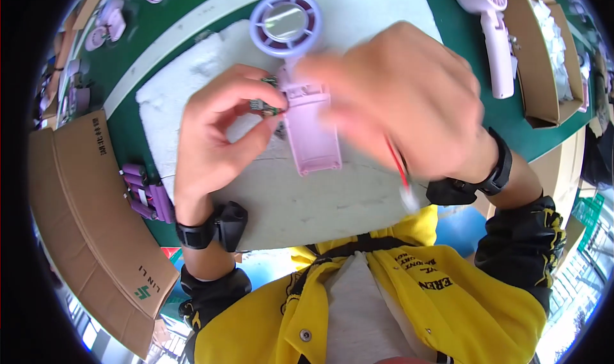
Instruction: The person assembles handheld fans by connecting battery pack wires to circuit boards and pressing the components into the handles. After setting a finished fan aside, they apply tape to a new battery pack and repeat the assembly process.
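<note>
Left hand point(214, 134) pinching a small green board point(265, 106) just beside the pink fan point(306, 108), lying on a white pad point(320, 198) on the desk point(460, 38). Right hand point(403, 102) blurred above the fan, red wire point(395, 161) under it; grip cannot tell. Purple cells point(148, 194) at left.

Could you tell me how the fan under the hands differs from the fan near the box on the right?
The near fan lies open on the white pad, its handle an empty shell; the far fan lies closed on the green mat. The near head is purple, the far pale pink. Both are handheld.
</note>
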{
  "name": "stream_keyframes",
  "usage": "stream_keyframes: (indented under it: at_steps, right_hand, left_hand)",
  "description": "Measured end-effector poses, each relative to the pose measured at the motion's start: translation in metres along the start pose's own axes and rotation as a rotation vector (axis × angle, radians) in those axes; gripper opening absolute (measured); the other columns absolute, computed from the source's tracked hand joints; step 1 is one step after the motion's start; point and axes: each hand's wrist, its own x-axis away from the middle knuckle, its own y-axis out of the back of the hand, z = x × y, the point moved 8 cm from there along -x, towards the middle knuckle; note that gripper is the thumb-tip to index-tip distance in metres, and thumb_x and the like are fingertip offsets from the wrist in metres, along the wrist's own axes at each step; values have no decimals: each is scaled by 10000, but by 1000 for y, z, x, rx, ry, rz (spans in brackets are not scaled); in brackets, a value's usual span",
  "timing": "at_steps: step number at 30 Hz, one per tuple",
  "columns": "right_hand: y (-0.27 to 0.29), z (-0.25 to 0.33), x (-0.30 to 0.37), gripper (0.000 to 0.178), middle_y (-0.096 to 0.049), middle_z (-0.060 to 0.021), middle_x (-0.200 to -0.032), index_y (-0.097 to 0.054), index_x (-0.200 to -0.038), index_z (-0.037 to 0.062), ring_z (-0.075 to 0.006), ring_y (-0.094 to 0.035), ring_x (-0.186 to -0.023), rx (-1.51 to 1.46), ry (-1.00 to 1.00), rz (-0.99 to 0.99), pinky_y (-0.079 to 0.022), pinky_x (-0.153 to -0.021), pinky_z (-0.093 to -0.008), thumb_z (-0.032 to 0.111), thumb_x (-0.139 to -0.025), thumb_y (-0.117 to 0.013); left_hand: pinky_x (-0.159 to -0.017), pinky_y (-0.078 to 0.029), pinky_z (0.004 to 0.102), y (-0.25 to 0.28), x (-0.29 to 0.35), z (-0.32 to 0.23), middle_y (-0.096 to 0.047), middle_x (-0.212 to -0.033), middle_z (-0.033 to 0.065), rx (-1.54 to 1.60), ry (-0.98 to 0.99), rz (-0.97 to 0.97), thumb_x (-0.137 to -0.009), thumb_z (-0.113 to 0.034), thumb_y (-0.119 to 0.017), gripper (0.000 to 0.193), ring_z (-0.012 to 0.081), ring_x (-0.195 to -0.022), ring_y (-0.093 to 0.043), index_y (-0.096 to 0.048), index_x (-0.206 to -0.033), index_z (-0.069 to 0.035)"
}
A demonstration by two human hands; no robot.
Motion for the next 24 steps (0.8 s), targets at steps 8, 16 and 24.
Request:
stream_keyframes:
  at_steps: [8, 16, 24]
  right_hand:
    - [-34, -22, 20, 239, -514, -105, -823, -590, -1062, 40, -273, -548, -675, -10, -287, 273, -474, -606, -344, 67, -840, -675]
    - [-37, -24, 24, 90, -524, -95, -849, -634, -908, 47, -266, -582, -656, -76, -241, 333, -479, -553, -351, 94, -843, -676]
    - [-43, -19, 30, 93, -552, -85, -829, -653, -901, 51, -235, -591, -622, 5, -211, 367, -479, -523, -330, 88, -830, -700]
  left_hand:
    - [-768, -510, 247, -9, 1, 15, -596, -1003, 56, 141, 38, 37, -757, 147, -635, 260, 134, -907, -599, -653, -969, -3]
    - [-721, -510, 239, -17, 0, 12, -605, -951, 52, 71, -54, 66, -814, 14, -733, 178, 118, -878, -595, -645, -969, 3]
    - [-689, -523, 248, -22, 1, 28, -615, -903, 54, 237, 37, 30, -879, -25, -687, 121, 109, -786, -609, -641, -985, 12]
